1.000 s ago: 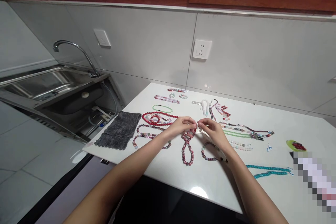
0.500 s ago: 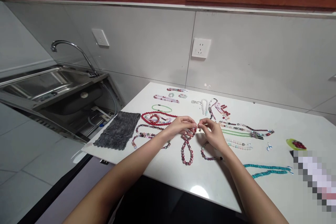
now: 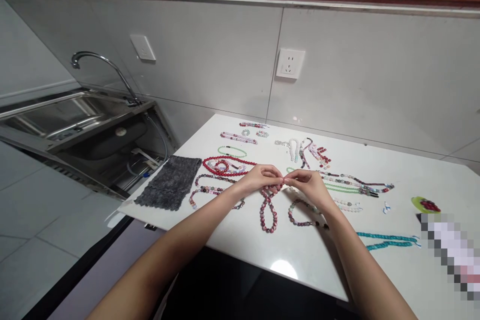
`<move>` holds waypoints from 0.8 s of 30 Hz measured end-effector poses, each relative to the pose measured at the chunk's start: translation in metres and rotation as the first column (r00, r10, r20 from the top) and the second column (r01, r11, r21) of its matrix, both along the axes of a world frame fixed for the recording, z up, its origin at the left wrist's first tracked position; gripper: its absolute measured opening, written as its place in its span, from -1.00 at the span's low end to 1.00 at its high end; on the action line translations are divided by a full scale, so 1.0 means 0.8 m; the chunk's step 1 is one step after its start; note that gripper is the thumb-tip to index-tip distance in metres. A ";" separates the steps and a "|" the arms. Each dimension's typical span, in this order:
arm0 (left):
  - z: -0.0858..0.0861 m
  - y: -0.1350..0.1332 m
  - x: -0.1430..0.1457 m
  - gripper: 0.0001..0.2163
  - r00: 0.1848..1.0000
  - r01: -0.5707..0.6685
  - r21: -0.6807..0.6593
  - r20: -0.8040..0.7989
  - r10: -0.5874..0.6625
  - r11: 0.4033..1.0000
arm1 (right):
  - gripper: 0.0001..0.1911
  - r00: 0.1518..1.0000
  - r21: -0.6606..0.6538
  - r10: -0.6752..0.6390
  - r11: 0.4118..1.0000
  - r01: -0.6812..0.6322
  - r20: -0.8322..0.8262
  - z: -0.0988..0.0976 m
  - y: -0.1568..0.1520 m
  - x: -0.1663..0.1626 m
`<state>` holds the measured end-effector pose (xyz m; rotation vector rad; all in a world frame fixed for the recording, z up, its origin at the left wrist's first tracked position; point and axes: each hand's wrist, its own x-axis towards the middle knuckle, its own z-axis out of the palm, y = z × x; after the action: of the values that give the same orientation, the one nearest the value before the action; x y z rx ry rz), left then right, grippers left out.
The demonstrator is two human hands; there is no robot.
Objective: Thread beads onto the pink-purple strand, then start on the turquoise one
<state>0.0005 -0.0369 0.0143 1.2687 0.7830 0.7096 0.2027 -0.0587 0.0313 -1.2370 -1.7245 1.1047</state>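
My left hand (image 3: 258, 178) and my right hand (image 3: 309, 184) meet fingertip to fingertip over the white table (image 3: 300, 255). Both pinch the top end of a pink and dark red bead strand (image 3: 268, 210), whose loop lies on the table toward me. A dark purple bead bracelet (image 3: 302, 214) rests just under my right wrist. A red bead necklace (image 3: 225, 165) lies coiled left of my left hand.
Several more bead strands spread across the table's far half. A teal strand (image 3: 386, 241) lies at the right, a green dish of red beads (image 3: 425, 204) beyond it. A grey felt cloth (image 3: 169, 182) sits at the left edge, a steel sink (image 3: 63, 120) further left.
My two hands have drawn closer, so the fingertips now touch at the strand's end. The view has shifted slightly; the beads on the table lie as before.
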 end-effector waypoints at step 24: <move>-0.017 0.013 -0.003 -0.69 0.996 -0.049 -0.115 0.072 0.057 0.992 | -0.79 0.943 0.421 0.037 0.888 -0.183 0.332 -0.005 -0.006 -0.006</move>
<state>-0.0021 -0.0265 0.0004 1.1165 0.7870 0.7411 0.1977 -0.0633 0.0275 -1.0660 -2.1649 0.5291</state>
